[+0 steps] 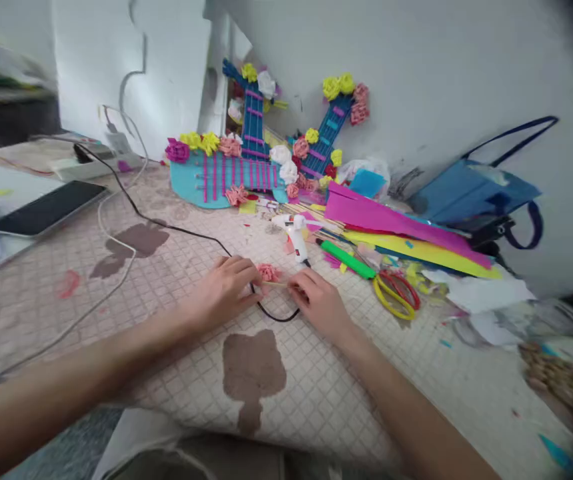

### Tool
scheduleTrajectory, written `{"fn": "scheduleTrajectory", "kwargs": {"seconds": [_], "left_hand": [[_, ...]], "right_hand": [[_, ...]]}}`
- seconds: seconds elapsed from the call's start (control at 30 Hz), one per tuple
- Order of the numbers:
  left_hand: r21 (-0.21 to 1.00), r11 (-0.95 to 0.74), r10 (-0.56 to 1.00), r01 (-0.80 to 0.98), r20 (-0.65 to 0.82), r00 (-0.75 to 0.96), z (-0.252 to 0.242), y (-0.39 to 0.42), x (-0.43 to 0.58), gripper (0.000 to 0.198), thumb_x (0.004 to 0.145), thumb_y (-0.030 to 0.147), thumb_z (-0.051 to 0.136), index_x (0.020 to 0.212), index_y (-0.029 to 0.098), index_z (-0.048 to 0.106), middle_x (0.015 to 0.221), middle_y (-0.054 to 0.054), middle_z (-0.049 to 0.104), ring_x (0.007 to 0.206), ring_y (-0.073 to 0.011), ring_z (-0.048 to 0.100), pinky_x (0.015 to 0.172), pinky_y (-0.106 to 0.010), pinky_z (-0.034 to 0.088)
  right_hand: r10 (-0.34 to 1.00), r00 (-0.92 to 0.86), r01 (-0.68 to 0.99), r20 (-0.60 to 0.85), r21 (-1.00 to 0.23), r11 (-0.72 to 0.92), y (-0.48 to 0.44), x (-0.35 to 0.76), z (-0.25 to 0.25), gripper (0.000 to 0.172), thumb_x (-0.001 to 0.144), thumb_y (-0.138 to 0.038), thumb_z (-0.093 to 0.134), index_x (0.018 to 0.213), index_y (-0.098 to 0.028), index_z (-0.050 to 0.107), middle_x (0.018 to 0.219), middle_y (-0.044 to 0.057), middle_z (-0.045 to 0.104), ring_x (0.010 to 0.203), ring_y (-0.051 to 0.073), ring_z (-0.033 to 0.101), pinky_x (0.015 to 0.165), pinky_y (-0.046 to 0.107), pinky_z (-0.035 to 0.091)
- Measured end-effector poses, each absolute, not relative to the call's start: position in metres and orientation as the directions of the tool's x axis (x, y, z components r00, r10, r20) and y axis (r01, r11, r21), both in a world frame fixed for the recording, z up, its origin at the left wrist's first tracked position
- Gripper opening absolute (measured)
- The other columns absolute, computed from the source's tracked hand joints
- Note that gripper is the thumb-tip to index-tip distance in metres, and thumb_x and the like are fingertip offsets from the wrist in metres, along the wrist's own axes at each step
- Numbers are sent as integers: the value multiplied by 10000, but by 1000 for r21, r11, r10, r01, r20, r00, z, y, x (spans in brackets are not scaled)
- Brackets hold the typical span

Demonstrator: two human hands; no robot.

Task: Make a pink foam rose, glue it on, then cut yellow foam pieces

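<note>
Between my two hands lies a thin pale stick (276,285), pinched near one end by my left hand (226,288) and near the other by my right hand (320,303). Both hands are closed, though the fingertips are partly hidden. A pink crepe-paper flower (268,271) shows just behind the stick; whether it is joined to it I cannot tell. Beyond my right hand a white glue gun (295,235) rests on the table, and its black cord (280,320) loops down between my hands and passes by my left fingers.
Blue woven pieces with paper flowers (231,173) stand at the back. Yellow-and-red-handled scissors (393,297), a green cutter (347,259) and coloured paper (391,223) lie right. A phone or tablet (51,207), white cable (111,287) and power strip (86,167) are left; a blue bag (481,190) leans back right.
</note>
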State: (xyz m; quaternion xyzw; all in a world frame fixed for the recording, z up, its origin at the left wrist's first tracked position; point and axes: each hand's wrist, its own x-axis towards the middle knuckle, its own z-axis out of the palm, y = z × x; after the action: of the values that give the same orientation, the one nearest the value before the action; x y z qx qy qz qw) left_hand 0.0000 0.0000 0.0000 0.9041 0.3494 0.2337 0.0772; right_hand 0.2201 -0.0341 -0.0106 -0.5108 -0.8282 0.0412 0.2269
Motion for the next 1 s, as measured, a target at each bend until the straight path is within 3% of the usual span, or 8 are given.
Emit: {"fn": "scheduleTrajectory", "kwargs": {"seconds": [0.33,0.53,0.77,1.0], "left_hand": [[252,-714,694,654,378,612,-7,-2,1,162,875,279,510,785,150,548,754,-21,602,686,-154,563,747,-332,397],[252,-747,661,616,388,643,-7,-6,2,131,880,277,509,871,164,573,850,-36,614,832,-183,564,766,-331,387],[216,-756,646,618,392,655,-11,-3,2,190,904,305,463,836,163,569,843,-44,600,838,-191,535,754,-336,381],[198,-755,648,626,370,665,-13,-5,5,105,874,220,512,892,179,607,873,-40,610,868,-185,550,786,-335,385]], "right_hand": [[813,-453,775,366,-288,562,-30,218,-16,103,895,-187,451,922,-210,548,916,49,582,861,188,555,712,304,465],[811,-445,766,381,-308,565,-30,216,-16,107,895,-178,453,931,-211,549,935,53,582,882,190,550,727,311,464],[834,-417,790,362,-310,530,-30,216,-16,81,891,-179,467,872,-205,542,901,51,570,856,191,536,725,315,461],[821,-448,793,354,-268,547,-26,218,-16,90,891,-176,472,855,-197,552,861,50,566,868,203,516,769,348,453]]}}
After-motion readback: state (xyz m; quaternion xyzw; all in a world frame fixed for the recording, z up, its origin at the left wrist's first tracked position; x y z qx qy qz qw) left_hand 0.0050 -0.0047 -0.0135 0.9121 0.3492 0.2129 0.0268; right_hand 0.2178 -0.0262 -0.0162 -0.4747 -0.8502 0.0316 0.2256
